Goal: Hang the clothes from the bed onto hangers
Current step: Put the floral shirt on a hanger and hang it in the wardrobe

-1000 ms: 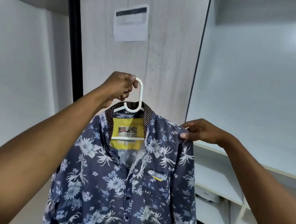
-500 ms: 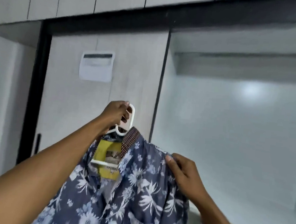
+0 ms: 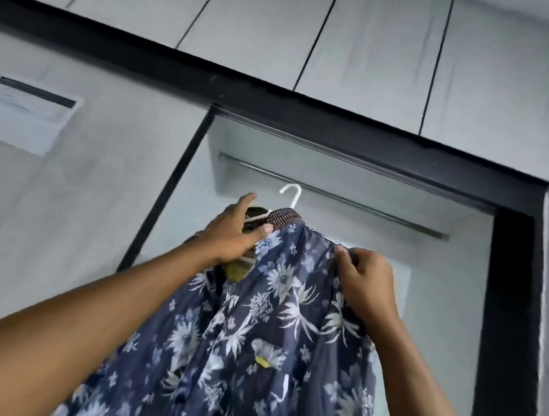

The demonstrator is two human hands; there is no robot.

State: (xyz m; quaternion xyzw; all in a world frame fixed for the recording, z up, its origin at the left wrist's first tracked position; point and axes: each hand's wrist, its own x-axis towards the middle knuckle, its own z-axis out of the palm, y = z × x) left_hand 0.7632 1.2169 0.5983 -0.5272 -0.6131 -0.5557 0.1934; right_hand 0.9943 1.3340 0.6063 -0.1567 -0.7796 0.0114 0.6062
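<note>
A blue shirt (image 3: 264, 334) with a white flower print hangs on a white plastic hanger (image 3: 293, 194). Its brown dotted collar sits just under the hook. My left hand (image 3: 232, 234) grips the hanger and collar at the neck, below the hook. My right hand (image 3: 365, 280) pinches the shirt's right shoulder. The hook stands free in the air, a little below and in front of the metal closet rail (image 3: 334, 197). The hanger's arms are hidden inside the shirt.
The open wardrobe bay has a black frame (image 3: 509, 331) on its right and top. A closed sliding door (image 3: 83, 189) with a paper notice (image 3: 24, 113) is on the left. Upper cabinet doors (image 3: 284, 24) run above.
The view has tilted up and the rail has come into sight. Both hands have raised the shirt toward it. My left hand slid from the hook down to the hanger's neck.
</note>
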